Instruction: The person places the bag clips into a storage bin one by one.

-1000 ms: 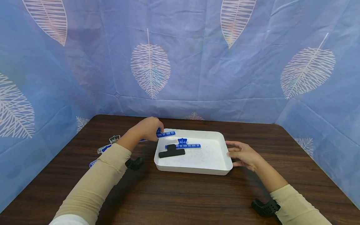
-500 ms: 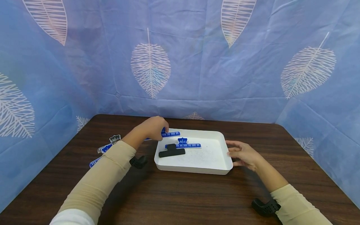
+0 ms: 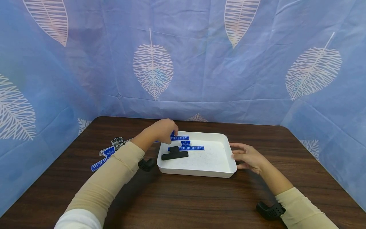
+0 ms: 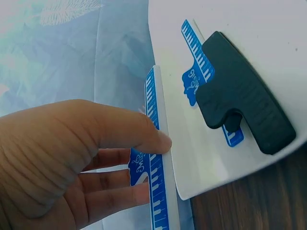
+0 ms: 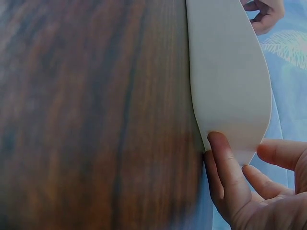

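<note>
My left hand (image 3: 164,132) pinches a blue clip (image 3: 180,138) printed with piano keys, holding it over the left back part of a white tray (image 3: 213,159). In the left wrist view the thumb lies across the clip's long edge, with fingers behind it. A second blue piano-key clip (image 3: 195,148) lies in the tray, partly covered by a black clip (image 3: 175,155). My right hand (image 3: 248,157) touches the tray's right end. Its fingers rest against the outer wall (image 5: 230,81) in the right wrist view, nearly straight.
Left of the tray, on the dark wooden table (image 3: 200,200), lie a blue piano-key clip (image 3: 109,152) and a black-and-white one (image 3: 117,141), partly behind the left forearm. Blue leaf-patterned cloth (image 3: 200,73) hangs around the table.
My left hand has moved right with the blue clip, further over the tray. More of the clips on the table shows beside the forearm. The right hand and tray stay in place.
</note>
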`<state>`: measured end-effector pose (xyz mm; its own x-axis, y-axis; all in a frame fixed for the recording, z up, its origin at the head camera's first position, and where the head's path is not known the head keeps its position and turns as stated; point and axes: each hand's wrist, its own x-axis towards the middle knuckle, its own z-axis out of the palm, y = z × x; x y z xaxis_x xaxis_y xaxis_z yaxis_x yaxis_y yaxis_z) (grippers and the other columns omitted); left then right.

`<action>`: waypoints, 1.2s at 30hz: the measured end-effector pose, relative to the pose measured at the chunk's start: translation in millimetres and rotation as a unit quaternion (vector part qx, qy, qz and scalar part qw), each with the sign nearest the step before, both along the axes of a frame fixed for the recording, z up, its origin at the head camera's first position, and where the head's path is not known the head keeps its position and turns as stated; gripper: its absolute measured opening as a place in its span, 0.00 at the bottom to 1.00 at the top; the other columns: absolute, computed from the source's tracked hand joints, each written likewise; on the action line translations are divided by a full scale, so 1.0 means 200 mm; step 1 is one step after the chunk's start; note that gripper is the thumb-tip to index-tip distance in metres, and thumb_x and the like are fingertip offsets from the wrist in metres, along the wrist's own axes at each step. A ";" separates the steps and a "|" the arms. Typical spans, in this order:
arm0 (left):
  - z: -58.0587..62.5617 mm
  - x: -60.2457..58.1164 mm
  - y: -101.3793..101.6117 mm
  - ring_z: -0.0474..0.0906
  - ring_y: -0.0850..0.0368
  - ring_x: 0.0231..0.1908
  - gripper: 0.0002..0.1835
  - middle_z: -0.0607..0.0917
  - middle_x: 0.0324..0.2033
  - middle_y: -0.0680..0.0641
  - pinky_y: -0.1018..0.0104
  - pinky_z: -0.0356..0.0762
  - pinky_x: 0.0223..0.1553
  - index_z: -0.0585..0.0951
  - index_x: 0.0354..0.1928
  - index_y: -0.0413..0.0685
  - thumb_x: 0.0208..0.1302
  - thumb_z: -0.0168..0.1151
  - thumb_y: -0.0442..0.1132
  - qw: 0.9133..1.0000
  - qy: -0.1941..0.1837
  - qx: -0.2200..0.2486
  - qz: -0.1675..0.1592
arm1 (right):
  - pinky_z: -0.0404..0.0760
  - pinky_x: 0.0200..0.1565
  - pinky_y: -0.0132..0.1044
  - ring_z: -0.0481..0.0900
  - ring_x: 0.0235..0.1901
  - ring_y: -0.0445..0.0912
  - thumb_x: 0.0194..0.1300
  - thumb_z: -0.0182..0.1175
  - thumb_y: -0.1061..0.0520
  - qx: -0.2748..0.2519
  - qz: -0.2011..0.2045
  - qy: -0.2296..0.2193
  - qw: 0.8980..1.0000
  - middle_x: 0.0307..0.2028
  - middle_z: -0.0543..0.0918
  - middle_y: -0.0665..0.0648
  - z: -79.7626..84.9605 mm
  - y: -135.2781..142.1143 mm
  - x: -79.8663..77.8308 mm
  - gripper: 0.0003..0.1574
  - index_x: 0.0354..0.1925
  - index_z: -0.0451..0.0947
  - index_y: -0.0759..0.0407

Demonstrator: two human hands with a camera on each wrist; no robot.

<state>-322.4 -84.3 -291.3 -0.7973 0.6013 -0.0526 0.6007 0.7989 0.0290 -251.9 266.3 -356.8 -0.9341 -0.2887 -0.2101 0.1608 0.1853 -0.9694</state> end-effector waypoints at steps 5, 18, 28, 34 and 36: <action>-0.01 0.00 0.03 0.76 0.56 0.41 0.14 0.86 0.42 0.52 0.59 0.77 0.52 0.87 0.41 0.51 0.49 0.72 0.34 1.000 -0.002 0.000 -0.002 | 0.83 0.42 0.50 0.83 0.44 0.52 0.67 0.56 0.67 0.000 -0.001 -0.001 1.000 0.64 0.61 0.79 0.00 0.00 0.00 0.46 0.74 0.44 0.68; -0.03 -0.01 0.14 0.75 0.57 0.43 0.13 0.85 0.44 0.54 0.59 0.75 0.54 0.86 0.40 0.54 0.50 0.75 0.37 1.000 -0.024 0.001 -0.013 | 0.83 0.43 0.52 0.83 0.44 0.51 0.67 0.57 0.67 -0.009 0.002 -0.006 1.000 0.62 0.66 0.76 -0.01 0.00 -0.01 0.46 0.74 0.44 0.69; -0.05 -0.04 0.23 0.75 0.59 0.41 0.15 0.84 0.43 0.55 0.64 0.76 0.50 0.86 0.42 0.53 0.50 0.72 0.34 0.997 -0.046 -0.017 -0.061 | 0.83 0.43 0.50 0.82 0.46 0.52 0.69 0.55 0.67 0.000 0.005 -0.003 1.000 0.65 0.61 0.78 0.00 0.00 0.00 0.44 0.74 0.44 0.68; -0.06 -0.05 0.29 0.75 0.60 0.41 0.15 0.83 0.41 0.56 0.65 0.76 0.50 0.86 0.42 0.52 0.51 0.71 0.32 0.995 -0.051 -0.020 -0.079 | 0.83 0.43 0.49 0.83 0.45 0.51 0.69 0.55 0.66 0.002 0.006 -0.001 1.000 0.65 0.61 0.78 0.00 0.01 -0.01 0.44 0.75 0.44 0.68; -0.06 -0.04 0.32 0.75 0.59 0.41 0.15 0.84 0.41 0.55 0.64 0.76 0.51 0.86 0.42 0.52 0.50 0.72 0.33 0.995 -0.052 -0.018 -0.079 | 0.83 0.42 0.49 0.83 0.45 0.51 0.69 0.56 0.66 0.002 0.006 -0.001 1.000 0.65 0.61 0.78 0.00 0.01 -0.01 0.45 0.75 0.44 0.68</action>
